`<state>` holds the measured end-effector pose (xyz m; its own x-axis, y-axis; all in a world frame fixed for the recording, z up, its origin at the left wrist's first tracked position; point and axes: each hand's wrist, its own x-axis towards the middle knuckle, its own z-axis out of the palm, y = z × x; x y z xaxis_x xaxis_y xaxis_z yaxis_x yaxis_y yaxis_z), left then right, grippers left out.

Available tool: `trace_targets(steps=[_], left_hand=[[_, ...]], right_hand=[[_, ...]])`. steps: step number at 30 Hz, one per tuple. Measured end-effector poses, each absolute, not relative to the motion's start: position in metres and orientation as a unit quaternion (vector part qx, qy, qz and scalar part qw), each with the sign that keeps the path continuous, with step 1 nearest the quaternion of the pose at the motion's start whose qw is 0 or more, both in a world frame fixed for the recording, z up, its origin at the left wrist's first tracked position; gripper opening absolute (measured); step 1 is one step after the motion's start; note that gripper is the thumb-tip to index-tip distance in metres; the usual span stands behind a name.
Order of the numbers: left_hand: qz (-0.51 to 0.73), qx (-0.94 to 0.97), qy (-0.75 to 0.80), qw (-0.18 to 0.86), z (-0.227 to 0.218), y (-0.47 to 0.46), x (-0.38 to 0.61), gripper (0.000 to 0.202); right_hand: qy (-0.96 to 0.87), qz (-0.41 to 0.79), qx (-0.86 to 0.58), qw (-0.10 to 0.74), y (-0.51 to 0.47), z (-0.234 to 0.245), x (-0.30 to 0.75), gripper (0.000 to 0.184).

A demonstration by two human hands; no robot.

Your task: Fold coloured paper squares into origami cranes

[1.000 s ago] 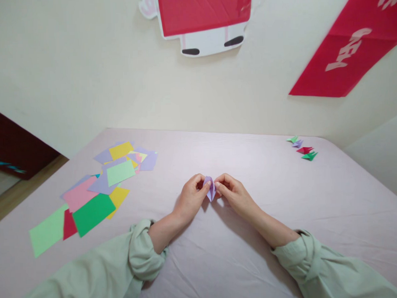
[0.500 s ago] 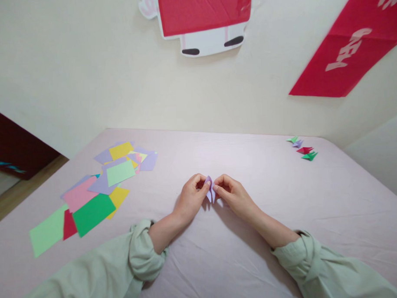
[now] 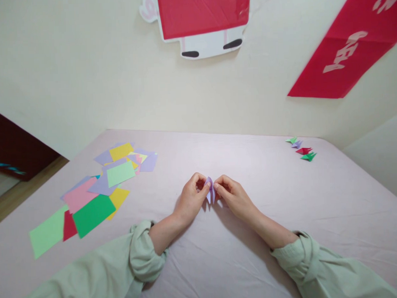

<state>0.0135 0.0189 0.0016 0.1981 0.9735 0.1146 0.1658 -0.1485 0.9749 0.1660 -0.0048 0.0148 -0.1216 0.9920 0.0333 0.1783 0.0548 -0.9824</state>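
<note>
Between my two hands, just above the middle of the table, is a small folded piece of purple origami paper [image 3: 208, 193] with narrow points hanging down. My left hand [image 3: 194, 195] pinches its left side between thumb and fingers. On the right side, my right hand [image 3: 233, 194] grips the same paper with thumb and fingertips. Parts of the folds are covered by my fingers, so the full shape cannot be made out.
Coloured paper sheets, among them a dark green sheet [image 3: 94, 215] and a pink sheet [image 3: 80, 195], lie spread on the left. Several small folded paper figures, one of them red [image 3: 304, 151], line the far right of the cloth-covered table [image 3: 202, 262]. A wall [image 3: 124, 82] rises behind.
Both hands keep their hold on the purple paper, with only a very slight shift of the fingers and folds. The whole view has moved a little.
</note>
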Motion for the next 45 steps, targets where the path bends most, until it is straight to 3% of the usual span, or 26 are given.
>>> trace_targets(steps=[22, 28, 45], left_hand=[[0.432, 0.631, 0.437, 0.474, 0.004, 0.0181, 0.0143, 0.012], [0.43, 0.636, 0.422, 0.481, 0.0029, 0.0186, 0.0131, 0.013], [0.417, 0.643, 0.428, 0.479, 0.0071, 0.0164, 0.0139, 0.014]], right_hand=[[-0.591, 0.465, -0.495, 0.435, -0.0046, 0.0091, 0.1681, 0.021], [-0.598, 0.447, -0.516, 0.42, -0.0041, 0.0151, 0.1682, 0.031], [-0.607, 0.439, -0.511, 0.421, -0.0057, 0.0126, 0.1671, 0.024]])
